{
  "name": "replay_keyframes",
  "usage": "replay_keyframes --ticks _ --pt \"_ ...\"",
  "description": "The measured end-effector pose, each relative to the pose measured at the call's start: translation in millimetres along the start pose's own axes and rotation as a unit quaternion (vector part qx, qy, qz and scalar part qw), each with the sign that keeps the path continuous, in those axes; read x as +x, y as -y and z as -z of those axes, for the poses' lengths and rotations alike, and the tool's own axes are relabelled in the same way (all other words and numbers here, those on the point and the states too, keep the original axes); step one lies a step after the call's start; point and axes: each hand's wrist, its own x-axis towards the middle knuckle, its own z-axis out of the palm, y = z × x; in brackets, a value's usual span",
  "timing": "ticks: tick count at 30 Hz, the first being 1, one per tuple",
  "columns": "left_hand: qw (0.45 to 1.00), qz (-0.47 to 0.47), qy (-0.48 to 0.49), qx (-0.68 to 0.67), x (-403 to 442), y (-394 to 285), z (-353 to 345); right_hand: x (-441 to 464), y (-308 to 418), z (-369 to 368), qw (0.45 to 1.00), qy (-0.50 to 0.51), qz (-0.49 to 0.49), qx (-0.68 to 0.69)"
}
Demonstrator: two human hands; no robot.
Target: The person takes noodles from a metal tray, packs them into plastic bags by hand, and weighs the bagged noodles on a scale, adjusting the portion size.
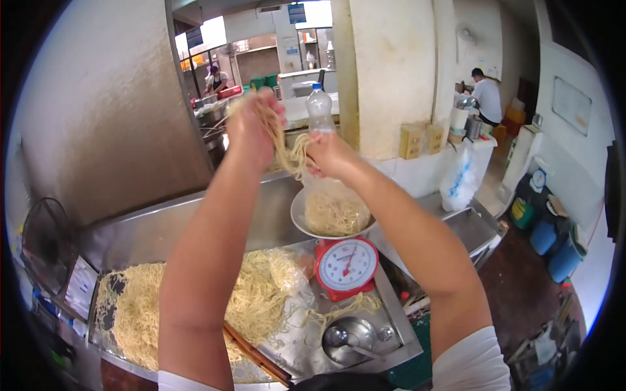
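My left hand [255,127] is raised and closed around a bunch of pale yellow noodles [279,140], whose strands hang toward my right hand; its fingers are slightly blurred. My right hand [331,154] is closed at the top of a clear plastic bag [319,184], with noodle strands against its fingers. The bag, partly filled with noodles, sits in the round pan [298,218] of a red dial scale [347,264]. Below my arms, a large heap of loose noodles [137,306] covers the left of the metal tray. Another bagged portion of noodles [287,270] lies beside the scale.
A metal bowl with a ladle [349,342] rests at the tray's front right. Wooden sticks [257,355] lie across the near edge. A plastic bottle [320,109] stands behind my right hand. A fan [45,244] is at left. Two people [487,98] work in the background.
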Motion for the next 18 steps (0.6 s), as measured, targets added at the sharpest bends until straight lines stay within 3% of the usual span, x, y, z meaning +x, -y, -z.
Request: replay_keyframes --ticks 2,4,7,10,12,13,15,16,18 --pt "0.997 0.047 -0.048 0.029 -22 35 -4 8 23 7 0.992 -0.002 0.046 0.121" --pt "0.997 0.068 0.033 -0.003 -34 59 -3 4 58 12 0.991 -0.057 0.058 0.102" --pt "0.992 0.1 0.056 0.052 -28 39 -14 6 85 26 0.983 -0.067 0.057 0.164" --pt "0.993 0.08 0.01 0.082 -12 13 -20 1 85 37 0.979 -0.051 0.051 0.189" --pt "0.998 0.026 -0.047 -0.016 -22 -16 -56 -4 74 36 0.986 -0.041 0.029 0.158" --pt "0.999 0.021 -0.025 0.009 -20 -31 -52 -22 79 32 0.989 0.008 0.0 0.147" --pt "0.997 -0.016 -0.071 -0.008 -12 -58 -58 -30 58 22 0.981 0.122 -0.023 0.15" --pt "0.999 -0.044 -0.032 0.006 0 -72 -46 -30 49 20 0.972 0.179 -0.035 0.151" --pt "0.996 -0.085 0.011 0.013 28 -115 -13 -27 36 22 0.985 0.159 -0.038 0.062"
